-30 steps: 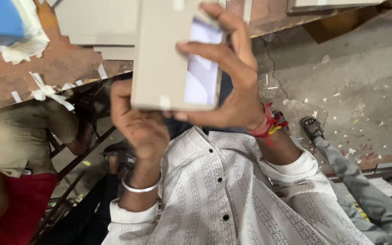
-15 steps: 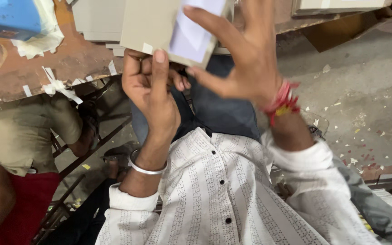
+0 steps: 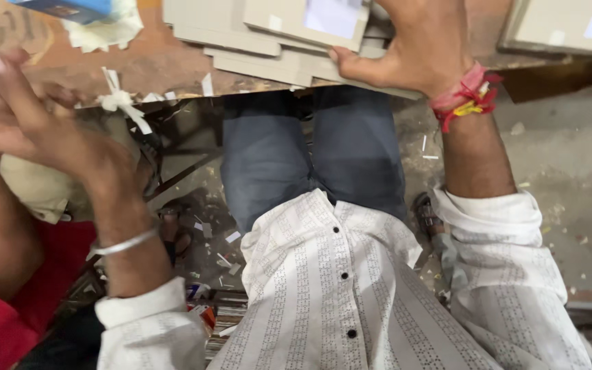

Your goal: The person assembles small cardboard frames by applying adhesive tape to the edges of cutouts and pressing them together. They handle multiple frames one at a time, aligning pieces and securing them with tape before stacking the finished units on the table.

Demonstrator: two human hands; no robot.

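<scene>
My right hand [image 3: 416,44], with red and yellow thread at the wrist, rests on a stack of grey cardboard pieces [image 3: 275,51] at the near edge of a worn brown table [image 3: 152,65]; its thumb presses the front of the stack. The top piece [image 3: 306,20] has a pale lilac window. My left hand [image 3: 25,127], with a metal bangle on the wrist, is raised at the left, fingers spread, holding nothing. I wear a white patterned shirt and blue jeans.
A blue box [image 3: 70,8] and torn white tape scraps [image 3: 118,99] lie on the table's left part. Another grey board [image 3: 563,27] lies at the far right. A person in red and khaki [image 3: 8,267] sits close at my left. Paper scraps litter the floor.
The cardboard piece I held up in both hands has gone down onto the stack under my right hand. My left hand has let go and swung out to the left.
</scene>
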